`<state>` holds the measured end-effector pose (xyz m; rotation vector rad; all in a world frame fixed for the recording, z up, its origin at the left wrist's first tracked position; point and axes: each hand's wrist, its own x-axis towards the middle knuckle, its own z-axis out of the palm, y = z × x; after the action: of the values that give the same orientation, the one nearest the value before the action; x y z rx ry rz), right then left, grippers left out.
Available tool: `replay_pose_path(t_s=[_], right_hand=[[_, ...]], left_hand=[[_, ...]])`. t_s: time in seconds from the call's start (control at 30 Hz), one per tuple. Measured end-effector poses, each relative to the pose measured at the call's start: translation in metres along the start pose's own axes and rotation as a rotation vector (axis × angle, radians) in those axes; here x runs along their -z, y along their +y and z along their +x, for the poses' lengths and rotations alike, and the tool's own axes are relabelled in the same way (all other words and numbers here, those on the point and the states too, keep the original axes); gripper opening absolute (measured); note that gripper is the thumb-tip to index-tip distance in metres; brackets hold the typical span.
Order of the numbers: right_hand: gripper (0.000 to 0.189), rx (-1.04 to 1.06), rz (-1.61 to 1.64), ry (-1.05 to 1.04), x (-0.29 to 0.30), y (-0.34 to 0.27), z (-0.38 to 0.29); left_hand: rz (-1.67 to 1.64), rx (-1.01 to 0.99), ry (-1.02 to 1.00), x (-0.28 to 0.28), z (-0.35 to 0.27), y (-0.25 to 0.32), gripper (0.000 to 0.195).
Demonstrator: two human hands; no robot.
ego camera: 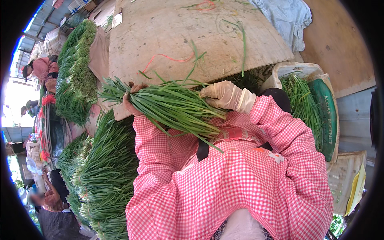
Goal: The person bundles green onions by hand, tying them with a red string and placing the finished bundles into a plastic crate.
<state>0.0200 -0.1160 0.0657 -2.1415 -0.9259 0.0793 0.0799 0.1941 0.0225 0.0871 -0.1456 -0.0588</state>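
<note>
A loose bunch of long green chive-like leaves (174,105) lies slantwise above my lap, at the near edge of the wooden board. My left hand (133,97), in a soiled brownish glove, grips it near the leafy end at the left. The pale lower ends point right, towards my chest. My right hand (225,95) wears an off-white glove. Its curled fingers pinch at the bunch's upper right edge; the leaves hide part of the fingertips. A red string (168,57) and a few loose leaves (243,45) lie on the wooden board (210,39).
Stacked green bunches (105,174) rise at my left, with another pile (75,75) beyond. At right, a plastic crate (333,120) holds more leaves (300,99) and a green bag (322,111). A pale cloth (285,21) drapes the board's corner. Other people (45,70) are at far left.
</note>
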Motion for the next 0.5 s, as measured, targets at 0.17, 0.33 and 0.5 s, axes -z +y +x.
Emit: replay_pose_path(t_s=[0.17, 0.33, 0.5], right_hand=[[0.024, -0.182, 0.695, 0.013, 0.005, -0.002, -0.018], [0.019, -0.258, 1.240, 0.166, 0.050, -0.014, -0.063], [0.014, -0.725, 0.955, 0.400, 0.075, 0.006, -0.104]], left_hand=[[0.161, -0.112, 0.079, 0.008, 0.002, 0.009, 0.033], [0.073, -0.155, 0.142, 0.006, -0.001, 0.013, 0.025], [-0.048, -0.026, 0.030, -0.007, -0.006, 0.003, 0.025]])
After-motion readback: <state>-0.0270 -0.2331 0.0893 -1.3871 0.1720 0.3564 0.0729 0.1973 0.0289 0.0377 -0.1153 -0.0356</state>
